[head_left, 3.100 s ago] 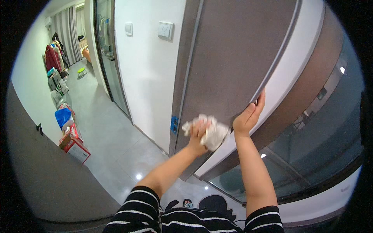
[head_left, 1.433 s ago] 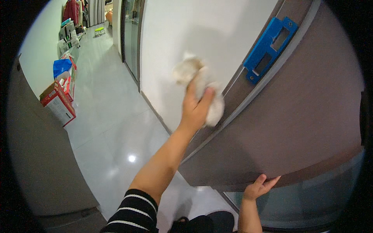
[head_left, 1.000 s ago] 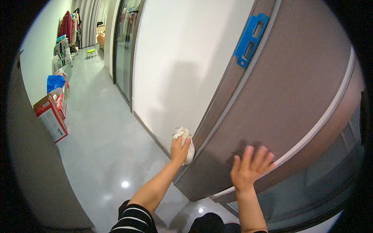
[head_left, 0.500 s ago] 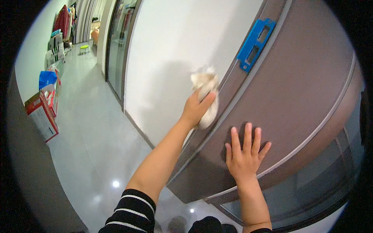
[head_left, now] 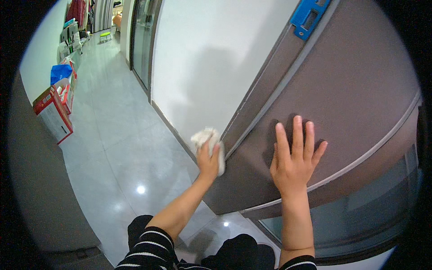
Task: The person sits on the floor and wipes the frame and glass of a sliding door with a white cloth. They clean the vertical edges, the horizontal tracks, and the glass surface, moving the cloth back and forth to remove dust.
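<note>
At centre frame, our left hand [head_left: 208,158] is closed around a crumpled white cloth [head_left: 207,140] and presses it against the left edge of the grey-brown door [head_left: 360,90], low on the panel. Our right hand [head_left: 294,159] lies flat and fully open on the door face, right of centre, fingers spread and holding nothing. A blue latch plate [head_left: 309,14] sits at the top of the frame. Cardboard boxes [head_left: 53,110] stand on the tiled floor [head_left: 117,148] at upper left.
</note>
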Demonstrator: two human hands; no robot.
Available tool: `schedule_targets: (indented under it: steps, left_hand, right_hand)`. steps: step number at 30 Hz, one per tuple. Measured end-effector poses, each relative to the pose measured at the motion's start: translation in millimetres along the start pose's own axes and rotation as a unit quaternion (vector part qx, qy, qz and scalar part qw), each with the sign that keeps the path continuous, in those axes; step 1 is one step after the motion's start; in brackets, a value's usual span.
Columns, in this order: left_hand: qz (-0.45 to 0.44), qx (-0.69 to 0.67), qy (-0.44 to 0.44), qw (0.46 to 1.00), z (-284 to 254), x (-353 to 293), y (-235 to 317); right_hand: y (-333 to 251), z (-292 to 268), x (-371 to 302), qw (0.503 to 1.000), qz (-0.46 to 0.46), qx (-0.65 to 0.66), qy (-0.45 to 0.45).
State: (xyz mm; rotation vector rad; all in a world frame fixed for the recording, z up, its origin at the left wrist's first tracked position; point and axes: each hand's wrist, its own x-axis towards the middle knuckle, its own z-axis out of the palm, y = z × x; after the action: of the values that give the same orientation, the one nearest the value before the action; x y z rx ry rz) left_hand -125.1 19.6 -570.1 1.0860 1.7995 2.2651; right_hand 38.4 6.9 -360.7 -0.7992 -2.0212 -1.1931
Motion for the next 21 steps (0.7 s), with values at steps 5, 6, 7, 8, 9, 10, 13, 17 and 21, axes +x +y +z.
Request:
schedule_targets:
  steps: [5, 6, 7, 8, 9, 10, 13, 17, 21]
  left_hand:
    - [0.325, -0.111, 0.048, 0.938, 35, 117, 206]
    - [0.403, -0.102, 0.066, 0.907, 37, 133, 236]
    - [0.429, -0.11, 0.046, 0.895, 41, 141, 257]
    - [0.439, -0.053, 0.068, 0.894, 48, 137, 261]
    - [0.446, 0.005, 0.086, 0.891, 55, 130, 264]
    - [0.453, 0.067, 0.105, 0.883, 58, 124, 266]
    - [0.399, 0.026, 0.049, 0.915, 62, 72, 220]
    - [0.364, 0.1, -0.008, 0.926, 50, -45, 72]
    - [0.468, 0.354, 0.01, 0.81, 40, -90, 61]
  right_hand:
    - [21, -16, -30, 0.978, 0.0, 0.202, 0.058]
    - [25, -18, -38, 0.97, 0.007, 0.232, 0.077]
    - [26, -16, -47, 0.968, 0.018, 0.227, 0.104]
    - [26, -15, -54, 0.966, 0.029, 0.223, 0.131]
    - [26, -14, -61, 0.965, 0.043, 0.211, 0.149]
    - [25, -16, -63, 0.968, 0.063, 0.185, 0.161]
    - [35, -3, -83, 0.966, 0.099, 0.182, 0.154]
    - [45, 20, -100, 0.936, 0.061, 0.258, 0.23]
    - [55, 31, -113, 0.915, 0.015, 0.303, 0.267]
